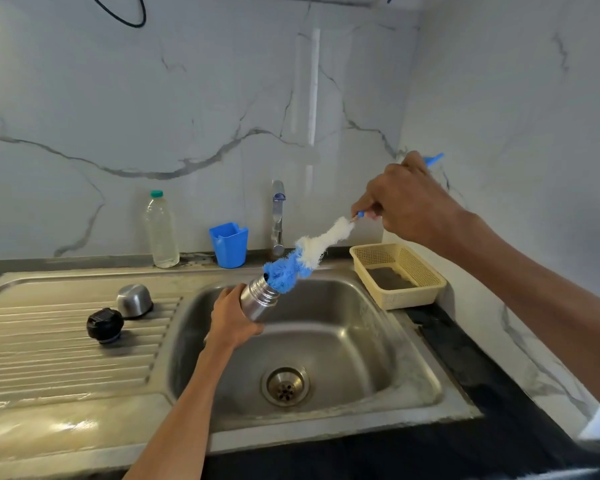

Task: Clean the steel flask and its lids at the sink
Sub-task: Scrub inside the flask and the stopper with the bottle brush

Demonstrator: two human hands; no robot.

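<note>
Left hand (231, 318) grip holds flask (258, 299); right hand (404, 202) grip holds bottle brush (302, 259) at its mouth.

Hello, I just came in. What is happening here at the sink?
A person is cleaning a steel flask over the sink. The left hand grips the flask, tilted with its mouth toward the tap. The right hand holds a bottle brush by its handle, with the blue bristle tip at the flask's mouth. On the draining board lie the steel cap and the black stopper, apart from the flask. No water is visibly running.
</note>
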